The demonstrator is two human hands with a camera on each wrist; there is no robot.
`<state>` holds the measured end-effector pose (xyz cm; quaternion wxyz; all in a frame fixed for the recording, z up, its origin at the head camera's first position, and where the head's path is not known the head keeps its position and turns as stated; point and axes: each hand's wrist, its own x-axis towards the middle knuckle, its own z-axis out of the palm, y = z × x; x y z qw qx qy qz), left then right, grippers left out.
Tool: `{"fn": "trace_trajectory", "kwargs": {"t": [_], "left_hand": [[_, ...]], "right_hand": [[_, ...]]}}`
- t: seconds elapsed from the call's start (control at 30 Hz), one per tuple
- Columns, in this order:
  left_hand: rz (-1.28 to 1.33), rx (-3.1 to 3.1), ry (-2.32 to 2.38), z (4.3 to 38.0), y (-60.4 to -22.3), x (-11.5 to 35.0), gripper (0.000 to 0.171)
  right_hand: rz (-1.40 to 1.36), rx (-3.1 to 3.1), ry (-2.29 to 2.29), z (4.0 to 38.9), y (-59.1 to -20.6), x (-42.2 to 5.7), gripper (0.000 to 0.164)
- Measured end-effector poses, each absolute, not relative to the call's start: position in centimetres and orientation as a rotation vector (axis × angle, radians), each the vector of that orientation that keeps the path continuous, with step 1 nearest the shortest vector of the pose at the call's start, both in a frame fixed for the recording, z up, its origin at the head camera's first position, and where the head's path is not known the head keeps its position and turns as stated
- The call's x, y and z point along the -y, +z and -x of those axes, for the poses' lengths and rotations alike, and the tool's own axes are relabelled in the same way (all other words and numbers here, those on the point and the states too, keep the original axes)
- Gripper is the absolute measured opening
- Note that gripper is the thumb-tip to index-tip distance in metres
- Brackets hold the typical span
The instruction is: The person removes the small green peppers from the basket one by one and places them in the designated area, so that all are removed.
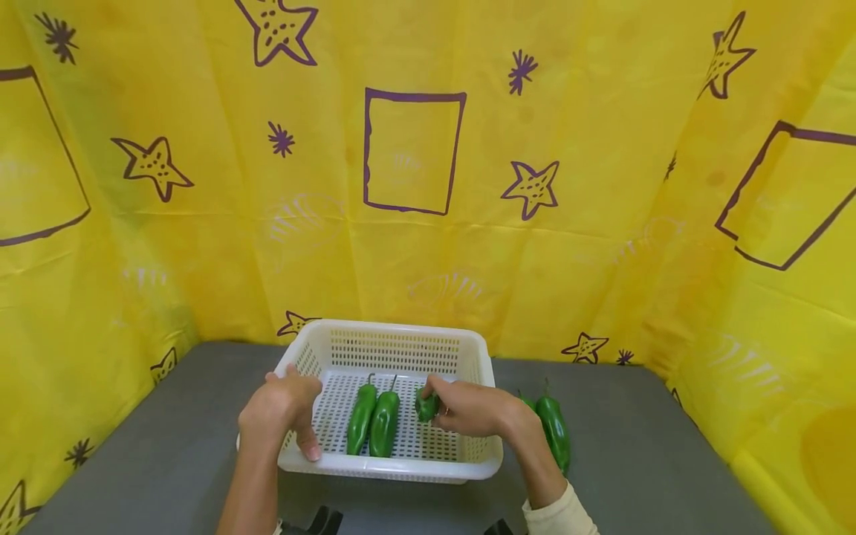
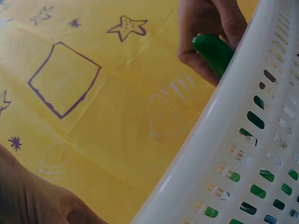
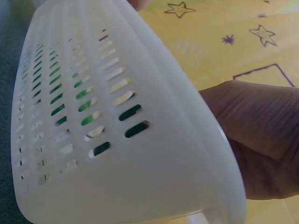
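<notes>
A white perforated plastic basket (image 1: 384, 467) stands on the grey table. My left hand (image 1: 281, 409) grips its left side near the front corner, thumb on the front rim. Two long green peppers lie side by side on the basket's floor, one on the left (image 1: 362, 417) and one nearer the middle (image 1: 384, 425). Over the right half, my right hand (image 1: 471, 407) holds another green pepper (image 1: 425, 406) between thumb and fingers. That pepper (image 2: 214, 52) shows above the rim in the left wrist view. In the right wrist view, the basket wall (image 3: 177, 168) covers part of my right hand (image 3: 261, 135).
Beyond the basket's right side, more green peppers (image 1: 554, 435) lie on the grey table (image 1: 642, 446), partly behind my right forearm. A yellow cloth (image 1: 414, 260) with purple starfish drawings hangs behind and at both sides. Dark pieces (image 1: 324, 520) show at the bottom edge.
</notes>
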<state>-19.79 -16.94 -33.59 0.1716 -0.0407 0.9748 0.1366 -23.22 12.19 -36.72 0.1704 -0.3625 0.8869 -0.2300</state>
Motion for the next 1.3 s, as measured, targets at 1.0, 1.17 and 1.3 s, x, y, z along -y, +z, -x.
{"fn": "trace_trajectory", "kwargs": {"t": [1.0,1.17,1.3], "left_hand": [[0.085,-2.771,0.379,19.8,-33.4,17.2,0.092],[0.089,-2.762,0.387,19.8,-33.4,17.1,0.093],[0.081,-2.765,0.400,19.8,-33.4,17.2,0.089]], "right_hand": [[1.101,-2.230,-1.239,23.9,-34.6,-16.8,0.038],[1.045,-2.156,-1.468,24.0,-34.6,-17.1,0.040],[1.038,-2.226,-1.588,24.1,-34.5,-17.4,0.042]]}}
